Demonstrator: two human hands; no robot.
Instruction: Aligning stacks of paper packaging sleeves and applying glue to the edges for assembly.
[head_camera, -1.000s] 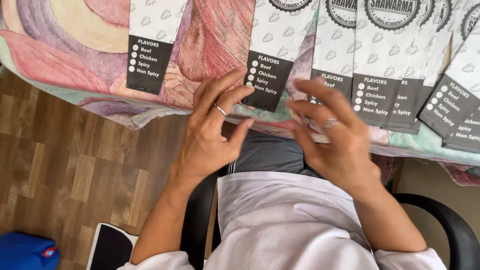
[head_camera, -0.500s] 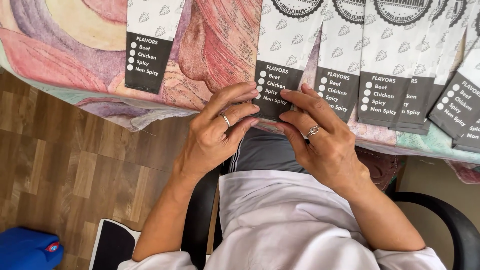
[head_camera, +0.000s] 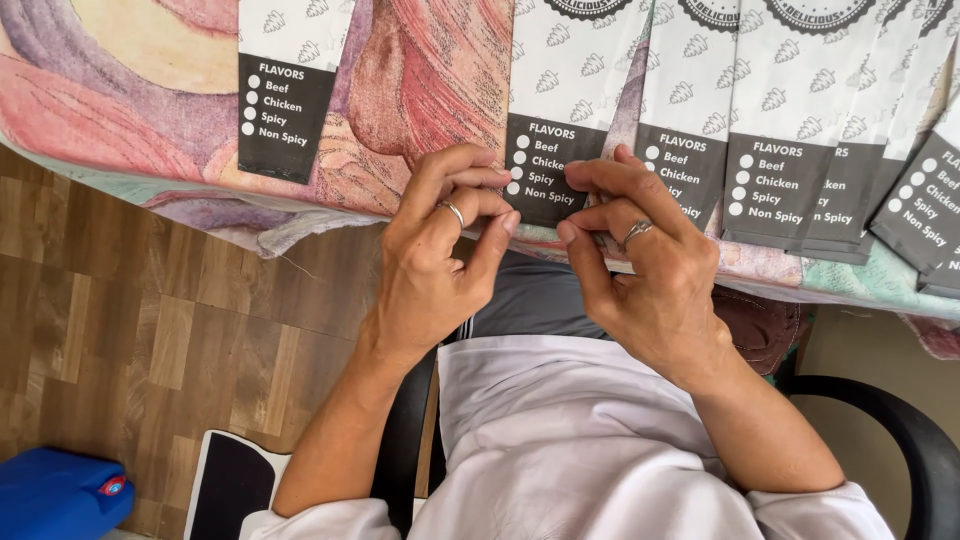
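**Both hands at the bottom edge of a paper sleeve**

Nearest the camera, the person sits in a black chair (head_camera: 900, 440), wearing a white garment (head_camera: 590, 450). The left hand (head_camera: 435, 260) and right hand (head_camera: 645, 265) meet at the table edge, each with a ring. The fingers of both hands are curled inward, and the fingertips (head_camera: 575, 175) pinch the dark lower band of the centre paper sleeve (head_camera: 565, 110). The grip is nearly closed, with only the sleeve's edge between the fingers. The sleeve hangs slightly over the table edge, which appears to give the fingers access to its underside.

Further out, the sleeve lies flat on a tablecloth (head_camera: 130, 90) printed in pink, purple and cream swirls. A row of matching sleeves (head_camera: 800, 130) overlaps to the right, and a single sleeve (head_camera: 285, 85) lies well apart to the left.

Below the table, the floor (head_camera: 120, 340) is brown wood-pattern boards. A blue container (head_camera: 55, 500) and a black-and-white flat item (head_camera: 230, 485) rest on it.
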